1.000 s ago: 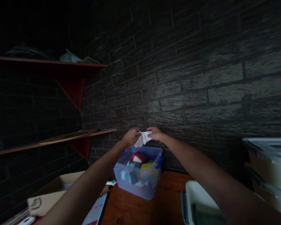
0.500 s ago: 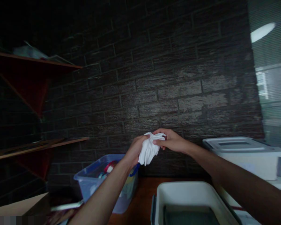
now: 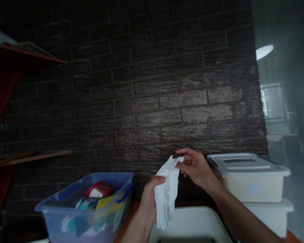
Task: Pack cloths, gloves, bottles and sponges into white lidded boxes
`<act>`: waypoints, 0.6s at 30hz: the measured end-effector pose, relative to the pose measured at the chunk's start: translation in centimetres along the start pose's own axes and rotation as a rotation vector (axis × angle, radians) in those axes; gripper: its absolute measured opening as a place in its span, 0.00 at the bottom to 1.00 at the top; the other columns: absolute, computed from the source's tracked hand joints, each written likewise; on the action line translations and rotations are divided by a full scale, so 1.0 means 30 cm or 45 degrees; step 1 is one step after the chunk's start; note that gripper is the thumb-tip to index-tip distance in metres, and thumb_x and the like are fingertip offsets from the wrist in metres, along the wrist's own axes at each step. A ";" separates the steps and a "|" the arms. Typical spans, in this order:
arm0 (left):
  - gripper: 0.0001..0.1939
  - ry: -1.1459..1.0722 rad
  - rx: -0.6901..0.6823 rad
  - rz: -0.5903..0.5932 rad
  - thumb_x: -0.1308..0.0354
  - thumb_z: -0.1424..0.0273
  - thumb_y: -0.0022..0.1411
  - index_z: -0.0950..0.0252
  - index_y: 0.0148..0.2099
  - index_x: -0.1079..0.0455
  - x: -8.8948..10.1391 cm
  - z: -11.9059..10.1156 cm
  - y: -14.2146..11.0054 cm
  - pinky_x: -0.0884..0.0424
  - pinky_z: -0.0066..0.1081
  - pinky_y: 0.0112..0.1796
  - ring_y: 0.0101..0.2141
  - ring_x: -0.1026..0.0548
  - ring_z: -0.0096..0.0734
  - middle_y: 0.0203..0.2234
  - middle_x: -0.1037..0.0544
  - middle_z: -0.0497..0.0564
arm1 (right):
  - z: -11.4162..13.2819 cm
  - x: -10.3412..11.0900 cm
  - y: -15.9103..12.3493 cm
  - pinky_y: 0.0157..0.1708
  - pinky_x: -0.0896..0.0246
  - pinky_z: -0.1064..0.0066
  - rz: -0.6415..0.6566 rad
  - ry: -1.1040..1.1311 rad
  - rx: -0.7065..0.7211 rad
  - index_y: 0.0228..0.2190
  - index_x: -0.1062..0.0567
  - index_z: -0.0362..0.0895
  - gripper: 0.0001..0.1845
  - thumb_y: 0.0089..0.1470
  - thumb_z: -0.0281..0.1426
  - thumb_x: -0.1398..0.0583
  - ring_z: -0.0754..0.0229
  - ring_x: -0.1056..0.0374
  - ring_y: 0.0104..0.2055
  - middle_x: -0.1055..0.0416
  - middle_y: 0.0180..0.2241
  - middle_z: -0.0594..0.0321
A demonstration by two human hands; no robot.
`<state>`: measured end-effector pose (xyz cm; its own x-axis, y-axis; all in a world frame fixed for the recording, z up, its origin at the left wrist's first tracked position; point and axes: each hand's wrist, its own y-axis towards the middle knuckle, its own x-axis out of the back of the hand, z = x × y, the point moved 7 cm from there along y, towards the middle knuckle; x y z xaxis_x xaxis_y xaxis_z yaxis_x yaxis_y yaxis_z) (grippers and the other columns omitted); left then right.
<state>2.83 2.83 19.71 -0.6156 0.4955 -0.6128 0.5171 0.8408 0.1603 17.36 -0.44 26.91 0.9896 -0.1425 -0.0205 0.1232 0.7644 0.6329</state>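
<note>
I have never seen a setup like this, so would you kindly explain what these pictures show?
There is no machine here: a person works bare-handed, and every picture comes from one camera worn on the head. The left hand grips a white, glove-like cloth, and the right hand pinches its top edge. On the brown surface stands a see-through bluish bin holding a red-and-white packet and other items. Beside it is an open pale tub; further right, two lidded boxes are stacked.
</note>
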 end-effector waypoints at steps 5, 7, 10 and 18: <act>0.29 -0.110 0.081 -0.004 0.37 0.70 0.54 0.77 0.58 0.28 0.005 0.027 0.015 0.22 0.39 0.39 0.37 0.17 0.50 0.37 0.16 0.62 | -0.005 0.067 -0.039 0.27 0.43 0.75 -0.047 0.072 0.064 0.31 0.25 0.42 0.13 0.54 0.37 0.30 0.67 0.37 0.26 0.30 0.24 0.68; 0.25 -0.111 0.089 -0.011 0.38 0.63 0.59 0.75 0.53 0.25 0.017 0.022 0.021 0.22 0.41 0.39 0.35 0.17 0.49 0.34 0.16 0.62 | -0.010 0.092 -0.060 0.29 0.43 0.75 -0.074 0.158 0.031 0.28 0.28 0.43 0.14 0.57 0.38 0.32 0.66 0.37 0.28 0.30 0.25 0.67; 0.13 0.001 -0.012 -0.039 0.35 0.62 0.57 0.69 0.36 0.24 0.046 -0.006 0.040 0.24 0.33 0.31 0.26 0.21 0.38 0.24 0.20 0.54 | -0.015 0.116 -0.084 0.31 0.40 0.74 -0.128 0.389 -0.046 0.31 0.28 0.45 0.12 0.58 0.38 0.33 0.64 0.37 0.29 0.31 0.27 0.67; 0.24 0.522 -0.124 -0.035 0.42 0.80 0.41 0.60 0.43 0.24 0.064 0.007 0.050 0.45 0.21 0.17 0.17 0.35 0.22 0.26 0.23 0.44 | -0.040 0.053 -0.101 0.24 0.42 0.75 0.062 0.380 -0.165 0.31 0.29 0.44 0.15 0.59 0.42 0.35 0.66 0.38 0.24 0.31 0.25 0.67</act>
<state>2.56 5.01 18.60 -0.8242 0.5019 -0.2623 0.4507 0.8618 0.2329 18.65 -2.22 24.05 0.9704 0.0722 -0.2306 0.0647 0.8420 0.5356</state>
